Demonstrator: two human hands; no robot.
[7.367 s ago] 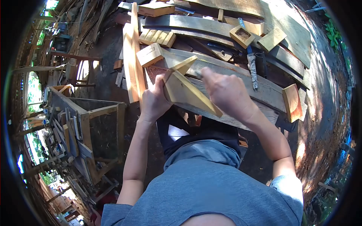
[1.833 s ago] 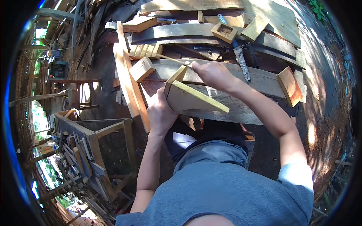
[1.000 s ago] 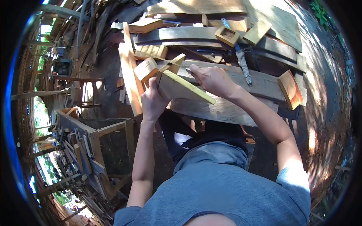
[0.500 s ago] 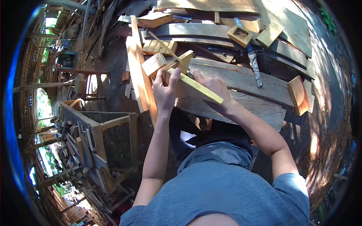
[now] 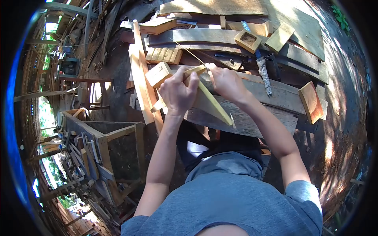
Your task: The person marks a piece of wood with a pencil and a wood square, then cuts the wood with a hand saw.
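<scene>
Left hand point(image 5: 178, 94) now knuckles-up around the wooden piece point(image 5: 207, 104)

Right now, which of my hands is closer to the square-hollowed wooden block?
Your right hand, on the near side of the square-hollowed block and slightly left; your left hand is farther away, further left.

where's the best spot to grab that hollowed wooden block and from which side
Probably the near wall of the hollowed wooden block, pinched across its rim from above and the person's side: the hollow faces up, so that wall looks reachable inside and out, while a pale wooden piece lies close on the right.
</scene>
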